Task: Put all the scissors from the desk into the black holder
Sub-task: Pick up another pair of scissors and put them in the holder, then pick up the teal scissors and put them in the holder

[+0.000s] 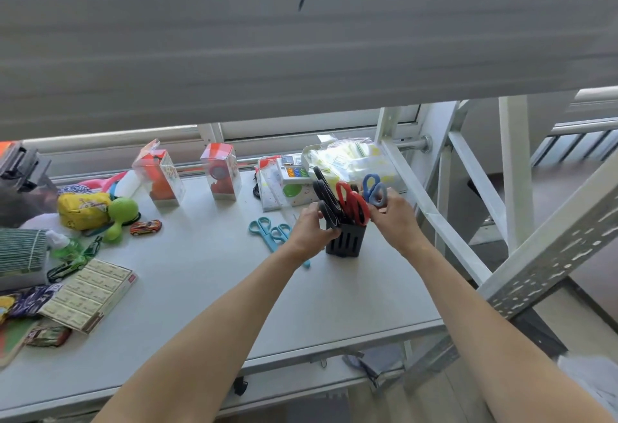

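Observation:
The black holder (346, 242) stands on the grey desk (207, 289) right of centre. Black-handled scissors (326, 193) and red-handled scissors (352, 203) stick out of it, handles up. My left hand (312, 230) grips the holder's left side near the black handles. My right hand (396, 218) holds blue-and-grey-handled scissors (375, 190) just above the holder's right rim. Two teal scissors (269, 233) lie flat on the desk to the left of the holder, partly under my left wrist.
Two clear toy boxes (222, 173) stand at the back, a stationery pack (291, 182) and plastic bags (351, 158) behind the holder. Toys, a red toy car (146, 227) and a carton (88, 294) crowd the left. A metal shelf brace (434, 215) runs along the right.

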The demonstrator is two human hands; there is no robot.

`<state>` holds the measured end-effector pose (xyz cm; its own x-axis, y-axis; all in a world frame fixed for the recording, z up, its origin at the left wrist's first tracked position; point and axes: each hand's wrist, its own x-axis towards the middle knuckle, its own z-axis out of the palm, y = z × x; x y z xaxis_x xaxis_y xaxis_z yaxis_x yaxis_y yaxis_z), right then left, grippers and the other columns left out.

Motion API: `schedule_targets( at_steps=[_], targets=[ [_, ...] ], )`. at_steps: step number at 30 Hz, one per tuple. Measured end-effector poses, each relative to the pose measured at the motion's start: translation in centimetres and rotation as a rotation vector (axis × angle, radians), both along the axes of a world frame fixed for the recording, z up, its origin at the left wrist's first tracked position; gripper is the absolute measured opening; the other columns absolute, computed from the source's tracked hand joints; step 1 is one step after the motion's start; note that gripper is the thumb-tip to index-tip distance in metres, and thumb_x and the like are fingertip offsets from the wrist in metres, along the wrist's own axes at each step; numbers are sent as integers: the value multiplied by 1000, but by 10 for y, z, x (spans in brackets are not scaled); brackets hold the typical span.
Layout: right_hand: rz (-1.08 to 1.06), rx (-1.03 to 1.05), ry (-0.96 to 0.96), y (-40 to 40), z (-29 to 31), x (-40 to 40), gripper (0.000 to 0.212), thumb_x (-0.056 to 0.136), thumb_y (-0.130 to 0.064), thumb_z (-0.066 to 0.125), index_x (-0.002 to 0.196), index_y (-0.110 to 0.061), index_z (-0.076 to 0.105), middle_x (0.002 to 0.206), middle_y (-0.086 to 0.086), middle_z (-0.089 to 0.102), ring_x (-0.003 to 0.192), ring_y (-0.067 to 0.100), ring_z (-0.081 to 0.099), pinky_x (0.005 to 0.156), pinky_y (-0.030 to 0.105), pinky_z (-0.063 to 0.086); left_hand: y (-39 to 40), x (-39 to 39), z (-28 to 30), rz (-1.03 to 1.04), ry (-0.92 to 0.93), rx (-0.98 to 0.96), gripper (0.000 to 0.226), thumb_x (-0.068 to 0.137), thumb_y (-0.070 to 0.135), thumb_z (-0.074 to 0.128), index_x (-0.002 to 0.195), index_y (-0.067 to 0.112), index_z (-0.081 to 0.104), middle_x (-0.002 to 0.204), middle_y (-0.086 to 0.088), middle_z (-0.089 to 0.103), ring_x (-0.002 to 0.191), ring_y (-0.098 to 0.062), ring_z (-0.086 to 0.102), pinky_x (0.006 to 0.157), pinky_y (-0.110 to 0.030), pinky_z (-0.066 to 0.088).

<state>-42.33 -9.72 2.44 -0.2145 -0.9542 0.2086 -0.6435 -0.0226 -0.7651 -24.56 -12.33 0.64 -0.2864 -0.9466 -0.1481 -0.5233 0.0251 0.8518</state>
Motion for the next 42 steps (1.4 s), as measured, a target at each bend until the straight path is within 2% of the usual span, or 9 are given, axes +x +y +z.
schedule_targets(
  at_steps=[4,8,12,16,23,27,33,37,42],
  targets=[
    [138,25,50,6,1,-5,23,93,-29,64,107,-10,69,102,12,60,90,26,61,86,39,53,1,-1,-4,3,4,0,39,90,14,65,127,10,56,130,-12,58,117,-28,61,98,-48,53],
    [173,71,-30,13,-3,-8,56,90,-17,67,142,-18,48,119,4,53,95,16,64,82,27,56,4,-1,-6,-10,3,16,40,89,13,64,128,8,56,129,-12,57,114,-29,61,86,-46,59],
    [-43,-13,-183,34,-21,1,50,88,1,56,135,-17,50,116,4,58,96,19,64,80,24,52,3,9,-12,-9,18,18,52,91,11,63,140,11,46,133,-12,55,108,-32,65,76,-38,61],
    [-260,-88,-215,69,-50,35,11,94,-12,55,104,-17,56,85,-4,63,78,11,63,69,27,52,-9,38,-22,172,-50,-51,51,90,-1,56,140,8,45,133,-15,53,112,-30,61,96,-40,54],
    [137,4,1,59,-75,128,19,93,-11,55,109,-13,63,99,1,62,71,10,56,72,27,49,-45,95,-37,349,-330,20,62,89,4,50,150,6,35,148,-19,37,133,-35,47,112,-36,35],
    [288,164,221,15,-64,164,36,94,-11,50,130,-11,56,128,7,52,106,29,59,92,37,48,-59,108,-40,246,-409,105,66,93,8,45,155,5,25,159,-17,26,143,-32,37,117,-38,34],
    [291,325,485,-8,-69,181,43,89,3,45,131,-6,51,128,12,46,112,34,54,88,39,46,-62,116,-45,168,-323,153,62,92,5,48,152,4,33,157,-15,33,130,-34,52,102,-44,51],
    [237,263,470,-2,-76,186,36,90,6,44,123,-5,54,125,10,49,107,32,56,78,36,44,-58,121,-50,253,-141,196,54,91,5,52,144,5,43,142,-14,43,86,-32,62,59,-33,51],
    [201,192,382,12,-82,190,28,84,8,47,103,-11,54,108,7,57,99,28,56,68,32,34,-50,128,-46,355,2,270,3,93,12,59,93,14,57,80,-9,48,55,-17,39,50,-24,33]
  ],
)
